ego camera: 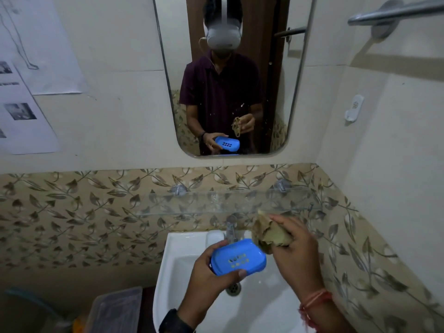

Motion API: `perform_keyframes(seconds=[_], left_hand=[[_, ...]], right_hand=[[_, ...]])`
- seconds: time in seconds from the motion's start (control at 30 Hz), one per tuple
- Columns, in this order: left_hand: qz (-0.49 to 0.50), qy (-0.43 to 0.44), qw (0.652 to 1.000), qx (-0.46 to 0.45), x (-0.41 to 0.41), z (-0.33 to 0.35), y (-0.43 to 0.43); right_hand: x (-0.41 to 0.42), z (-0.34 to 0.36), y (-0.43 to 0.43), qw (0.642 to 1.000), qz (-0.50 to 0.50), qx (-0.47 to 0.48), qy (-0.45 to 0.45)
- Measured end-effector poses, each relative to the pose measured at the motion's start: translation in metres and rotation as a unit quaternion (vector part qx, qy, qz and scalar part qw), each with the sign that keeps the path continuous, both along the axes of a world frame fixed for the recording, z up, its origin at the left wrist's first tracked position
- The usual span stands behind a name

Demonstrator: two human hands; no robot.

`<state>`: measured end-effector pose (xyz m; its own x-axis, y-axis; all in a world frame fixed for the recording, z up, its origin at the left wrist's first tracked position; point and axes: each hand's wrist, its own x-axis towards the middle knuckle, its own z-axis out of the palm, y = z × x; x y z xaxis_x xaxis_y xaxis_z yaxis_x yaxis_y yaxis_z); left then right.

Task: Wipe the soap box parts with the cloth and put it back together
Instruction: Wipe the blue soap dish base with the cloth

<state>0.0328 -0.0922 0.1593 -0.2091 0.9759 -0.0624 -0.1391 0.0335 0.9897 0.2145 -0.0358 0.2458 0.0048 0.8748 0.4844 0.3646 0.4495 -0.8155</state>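
Note:
My left hand (207, 272) grips a blue soap box part (240, 257) with several drain holes, held over the white sink (173, 260). Its holed face points up toward me. My right hand (295, 246) is closed around a bunched brownish cloth (266, 236), just right of the blue part and touching its upper right corner. The mirror (295, 75) above reflects both hands, the blue part and the cloth. I see no other soap box part.
A glass shelf (216, 203) juts from the leaf-patterned tiles just above the chrome tap (231, 230). The sink drain (233, 288) lies below my hands. A clear plastic bin (115, 308) stands lower left. A towel bar (394, 13) is at upper right.

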Motion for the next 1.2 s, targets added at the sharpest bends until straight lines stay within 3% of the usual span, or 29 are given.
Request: perform_keyframes(seconds=[0.1, 0.23, 0.33, 0.5, 0.6, 0.73, 0.8, 0.87, 0.93, 1.07, 1.2], left_hand=[[-0.015, 0.036, 0.999, 0.031, 0.005, 0.0, 0.001], [-0.005, 0.098, 0.992, 0.08, 0.009, 0.003, 0.001], [0.01, 0.131, 0.986, 0.099, 0.01, -0.001, -0.001], [0.022, 0.107, 0.988, 0.106, 0.011, -0.004, -0.005], [0.023, 0.105, 0.988, 0.111, 0.014, -0.001, -0.003], [0.014, 0.121, 0.984, 0.129, 0.009, -0.004, 0.002], [-0.003, 0.11, 0.986, 0.128, 0.006, -0.006, 0.001], [-0.018, 0.106, 0.986, 0.129, 0.009, -0.007, -0.002], [-0.026, 0.095, 0.987, 0.125, 0.01, -0.008, -0.004], [-0.039, 0.068, 0.989, 0.127, 0.007, -0.001, -0.004], [-0.047, 0.043, 0.987, 0.145, 0.011, 0.018, -0.004]], right_hand=[[-0.012, -0.007, -0.001, 0.997, 0.035, -0.03, -0.069], [-0.026, -0.02, -0.015, 0.984, 0.119, -0.094, -0.097], [-0.032, -0.026, -0.025, 0.972, 0.189, -0.082, -0.111], [-0.017, -0.015, 0.001, 0.996, 0.009, -0.038, -0.081], [-0.024, -0.012, -0.005, 0.995, -0.007, -0.044, -0.09], [-0.038, -0.008, -0.031, 0.983, 0.144, -0.074, -0.086], [-0.03, 0.003, -0.031, 0.955, 0.243, -0.079, -0.152], [-0.013, 0.014, -0.022, 0.931, 0.278, -0.087, -0.219], [0.009, 0.023, -0.012, 0.939, 0.233, -0.091, -0.235], [0.033, 0.026, -0.003, 0.978, 0.096, -0.077, -0.166], [0.013, 0.007, -0.015, 0.989, 0.055, -0.076, -0.115]])
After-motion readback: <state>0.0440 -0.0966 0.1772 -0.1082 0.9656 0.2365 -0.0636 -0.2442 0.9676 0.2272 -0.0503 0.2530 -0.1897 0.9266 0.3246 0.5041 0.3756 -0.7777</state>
